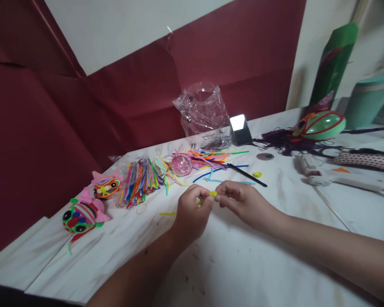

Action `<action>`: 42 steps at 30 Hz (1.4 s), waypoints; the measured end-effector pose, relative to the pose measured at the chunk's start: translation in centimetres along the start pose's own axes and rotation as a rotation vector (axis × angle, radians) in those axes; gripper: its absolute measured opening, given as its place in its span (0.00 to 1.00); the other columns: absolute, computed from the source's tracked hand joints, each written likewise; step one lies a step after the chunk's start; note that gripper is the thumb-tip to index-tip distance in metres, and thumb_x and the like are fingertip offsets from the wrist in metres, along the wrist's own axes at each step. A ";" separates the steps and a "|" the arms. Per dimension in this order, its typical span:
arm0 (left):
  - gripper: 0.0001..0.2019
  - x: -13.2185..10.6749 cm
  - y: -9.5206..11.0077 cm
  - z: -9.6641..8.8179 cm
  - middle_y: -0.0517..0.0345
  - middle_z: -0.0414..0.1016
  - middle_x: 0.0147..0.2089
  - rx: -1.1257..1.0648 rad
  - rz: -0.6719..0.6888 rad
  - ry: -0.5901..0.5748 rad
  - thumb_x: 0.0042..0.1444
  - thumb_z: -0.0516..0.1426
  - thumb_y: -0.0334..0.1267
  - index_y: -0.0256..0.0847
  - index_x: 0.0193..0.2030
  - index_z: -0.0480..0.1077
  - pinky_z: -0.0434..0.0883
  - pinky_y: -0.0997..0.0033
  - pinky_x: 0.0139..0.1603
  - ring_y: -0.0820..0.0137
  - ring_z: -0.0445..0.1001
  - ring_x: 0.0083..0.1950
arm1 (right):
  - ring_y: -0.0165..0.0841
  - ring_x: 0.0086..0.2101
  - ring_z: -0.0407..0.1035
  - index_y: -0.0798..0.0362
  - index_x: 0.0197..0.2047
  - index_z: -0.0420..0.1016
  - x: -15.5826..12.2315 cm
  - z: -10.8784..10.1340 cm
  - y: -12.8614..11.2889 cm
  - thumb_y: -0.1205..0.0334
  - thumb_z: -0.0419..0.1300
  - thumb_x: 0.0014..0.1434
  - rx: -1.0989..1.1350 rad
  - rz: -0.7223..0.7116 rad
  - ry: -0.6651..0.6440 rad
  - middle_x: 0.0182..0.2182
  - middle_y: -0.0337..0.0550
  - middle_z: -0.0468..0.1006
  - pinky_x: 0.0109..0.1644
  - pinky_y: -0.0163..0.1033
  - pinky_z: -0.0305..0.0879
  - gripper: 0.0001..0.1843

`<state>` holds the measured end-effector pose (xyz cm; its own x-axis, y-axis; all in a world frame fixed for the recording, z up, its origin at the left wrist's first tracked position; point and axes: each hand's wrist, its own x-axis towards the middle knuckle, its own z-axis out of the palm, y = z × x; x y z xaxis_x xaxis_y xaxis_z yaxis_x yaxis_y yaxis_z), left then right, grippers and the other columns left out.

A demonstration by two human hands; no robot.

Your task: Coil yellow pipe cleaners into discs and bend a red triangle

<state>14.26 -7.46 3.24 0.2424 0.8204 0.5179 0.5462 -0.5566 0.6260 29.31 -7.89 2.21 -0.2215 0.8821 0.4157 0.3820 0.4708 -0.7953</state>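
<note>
Across the pale table [240,268], a small yellow coil [213,194] is being held just above the surface, out in front of the forearms. On one side it is being pinched by the left hand [193,211], thumb and fingertips drawn in against it; on the other it is being gripped by the fingertips of the right hand [248,207], so that both hands are being kept close together, clamped on the one piece. A yellow strip [168,213] is being partly hidden by the left hand; whether it is joined to the coil cannot be told. To the left, a rubber band [141,209] and two decorated fish [80,216] are lying near a bundle of pipe cleaners [144,179]. A second yellow coil [257,175] is lying beyond the right hand, beside a black strip [247,175]. Off to the right, a white glue gun [316,179] is resting. Farther back, a clear pink ball [181,164] is being flanked by loose pipe cleaners [211,160]. Behind these, a phone [240,130] is being propped upright beside a plastic bag [205,111], and the wall is being partly covered by a dark red sheet [131,106].
</note>
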 end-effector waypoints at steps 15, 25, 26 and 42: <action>0.06 -0.3 0.6 -0.1 0.62 0.65 0.23 0.026 0.010 0.040 0.46 0.52 0.28 0.39 0.21 0.62 0.62 0.74 0.32 0.73 0.65 0.29 | 0.30 0.27 0.68 0.53 0.30 0.71 -0.6 0.6 0.2 0.59 0.53 0.55 0.091 -0.010 0.064 0.24 0.39 0.74 0.34 0.35 0.65 0.08; 0.04 -0.2 -0.7 0.0 0.60 0.66 0.28 0.167 0.044 -0.138 0.47 0.51 0.28 0.39 0.25 0.63 0.62 0.72 0.34 0.71 0.65 0.33 | 0.30 0.26 0.65 0.53 0.27 0.67 -0.3 0.2 0.4 0.63 0.51 0.55 -0.139 -0.089 0.021 0.23 0.39 0.72 0.30 0.33 0.60 0.07; 0.04 -0.2 -0.8 0.1 0.59 0.66 0.28 0.192 0.059 -0.151 0.47 0.50 0.28 0.39 0.26 0.63 0.62 0.71 0.34 0.71 0.65 0.33 | 0.30 0.26 0.65 0.53 0.27 0.67 -0.2 0.2 0.4 0.63 0.51 0.55 -0.150 -0.084 0.008 0.23 0.39 0.72 0.30 0.33 0.60 0.07; 0.06 0.0 -1.3 -0.1 0.57 0.69 0.31 0.438 0.183 -0.316 0.52 0.48 0.28 0.38 0.28 0.63 0.60 0.67 0.38 0.69 0.65 0.35 | 0.30 0.26 0.64 0.55 0.29 0.70 -0.1 -0.4 0.7 0.68 0.49 0.54 -0.289 -0.137 -0.140 0.25 0.41 0.73 0.31 0.34 0.59 0.09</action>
<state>13.44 -6.76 2.42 0.5557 0.7525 0.3533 0.7378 -0.6423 0.2075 29.94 -7.67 1.72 -0.4017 0.8087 0.4297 0.5743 0.5879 -0.5697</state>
